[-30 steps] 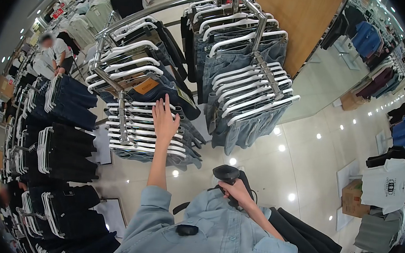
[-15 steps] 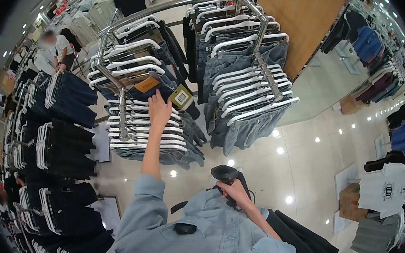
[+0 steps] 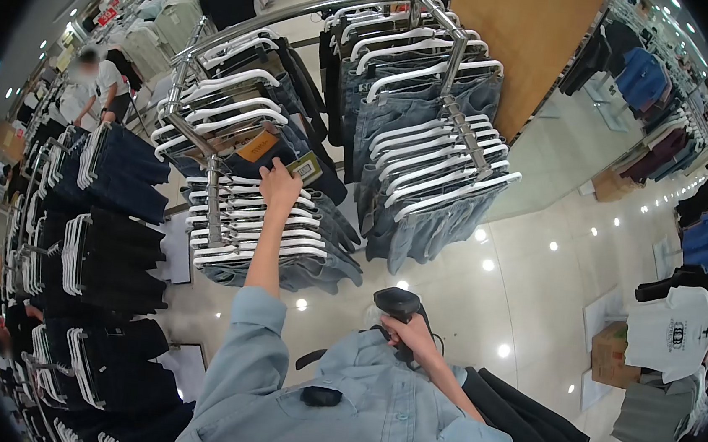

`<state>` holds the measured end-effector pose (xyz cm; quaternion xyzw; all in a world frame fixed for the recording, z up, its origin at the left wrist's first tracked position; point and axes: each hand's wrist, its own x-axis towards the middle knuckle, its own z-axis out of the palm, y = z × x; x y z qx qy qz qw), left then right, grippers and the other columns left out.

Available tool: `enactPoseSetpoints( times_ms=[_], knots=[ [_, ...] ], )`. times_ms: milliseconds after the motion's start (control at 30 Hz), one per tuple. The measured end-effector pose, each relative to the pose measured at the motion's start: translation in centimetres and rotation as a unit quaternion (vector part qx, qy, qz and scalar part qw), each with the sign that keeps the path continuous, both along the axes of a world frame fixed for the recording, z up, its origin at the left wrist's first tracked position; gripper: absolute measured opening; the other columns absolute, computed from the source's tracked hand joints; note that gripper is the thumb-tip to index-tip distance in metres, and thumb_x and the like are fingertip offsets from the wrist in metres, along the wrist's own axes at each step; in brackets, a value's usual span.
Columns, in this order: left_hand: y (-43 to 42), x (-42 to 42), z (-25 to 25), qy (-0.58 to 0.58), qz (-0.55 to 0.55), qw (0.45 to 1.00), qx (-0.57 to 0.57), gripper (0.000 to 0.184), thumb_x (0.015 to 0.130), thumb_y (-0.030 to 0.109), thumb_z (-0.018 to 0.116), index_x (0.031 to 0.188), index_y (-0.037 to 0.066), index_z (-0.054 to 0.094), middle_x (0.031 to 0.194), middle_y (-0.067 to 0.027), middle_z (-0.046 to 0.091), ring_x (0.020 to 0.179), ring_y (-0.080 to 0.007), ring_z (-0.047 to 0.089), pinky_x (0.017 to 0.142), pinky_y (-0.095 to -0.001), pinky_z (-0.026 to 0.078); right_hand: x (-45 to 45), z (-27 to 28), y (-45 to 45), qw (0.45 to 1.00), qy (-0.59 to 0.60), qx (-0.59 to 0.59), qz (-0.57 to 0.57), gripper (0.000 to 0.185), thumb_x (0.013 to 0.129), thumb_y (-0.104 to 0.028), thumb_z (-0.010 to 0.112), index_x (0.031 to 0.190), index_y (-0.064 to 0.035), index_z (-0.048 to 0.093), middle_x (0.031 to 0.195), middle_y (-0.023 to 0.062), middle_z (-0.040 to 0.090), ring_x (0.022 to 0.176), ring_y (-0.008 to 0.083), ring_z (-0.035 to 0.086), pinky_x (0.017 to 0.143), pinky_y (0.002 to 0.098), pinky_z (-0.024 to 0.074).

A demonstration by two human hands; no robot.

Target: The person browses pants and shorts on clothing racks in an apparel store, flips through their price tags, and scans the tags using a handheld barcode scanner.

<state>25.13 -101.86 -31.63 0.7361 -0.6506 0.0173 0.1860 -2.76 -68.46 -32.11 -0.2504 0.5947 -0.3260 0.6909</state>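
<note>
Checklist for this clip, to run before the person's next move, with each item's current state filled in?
1. Scanner held in the right hand: ok.
2. Left hand at the green-edged tag: ok.
3. Tag firmly pinched: cannot tell.
4. Scanner close to the tag: not ok, well apart.
5. Tag's print legible: cannot tell, too small.
6. Orange label in plain view: ok.

A narrow gap parts left jeans (image 3: 338, 230) from right jeans (image 3: 391, 228); close-packed hangers (image 3: 305, 252) (mere slits between) crowd beneath the left hand (image 3: 280, 185), a rail (image 3: 213, 200) blocks its left; floor (image 3: 489, 309) lies open right of the scanner (image 3: 397, 303).
</note>
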Motion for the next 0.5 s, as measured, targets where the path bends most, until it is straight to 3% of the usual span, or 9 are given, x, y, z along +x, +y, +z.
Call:
enactPoseSetpoints(
  times_ms=[100,200,500],
  knots=[
    [-0.3,0.5,-0.8,-0.023,-0.001,0.999,0.046,0.039,0.090,0.030,0.063,0.114,0.000,0.069,0.102,-0.0197,0.074,0.112,-0.0387,0.061,0.086,-0.0522,0.056,0.4,0.0,-0.4,1.000,-0.001,0.005,0.009,0.027,0.093,-0.025,0.076,0.085,-0.0021,0.063,0.070,0.0010,0.059,0.060,0.0080,0.055,0.058,0.0275,0.0522],
    [0.0,0.5,-2.4,-0.056,-0.019,0.998,-0.010,0.030,0.091,0.037,0.067,0.101,0.011,0.079,0.105,-0.0151,0.069,0.100,-0.0345,0.066,0.089,-0.0496,0.051,0.8,-0.1,-0.6,1.000,0.008,0.009,0.018,0.027,0.092,-0.025,0.076,0.087,-0.0019,0.062,0.070,0.0010,0.059,0.060,0.0081,0.055,0.057,0.0271,0.0519],
    [1.5,1.1,-2.5,-0.065,-0.071,0.988,-0.122,0.025,0.097,0.027,0.060,0.095,0.005,0.071,0.088,-0.0114,0.070,0.088,-0.0333,0.066,0.077,-0.0479,0.051,1.5,0.3,-1.3,0.999,0.006,0.030,0.037,0.025,0.092,-0.023,0.076,0.087,-0.0027,0.062,0.071,-0.0002,0.057,0.060,0.0074,0.054,0.057,0.0261,0.0516]
  ],
)
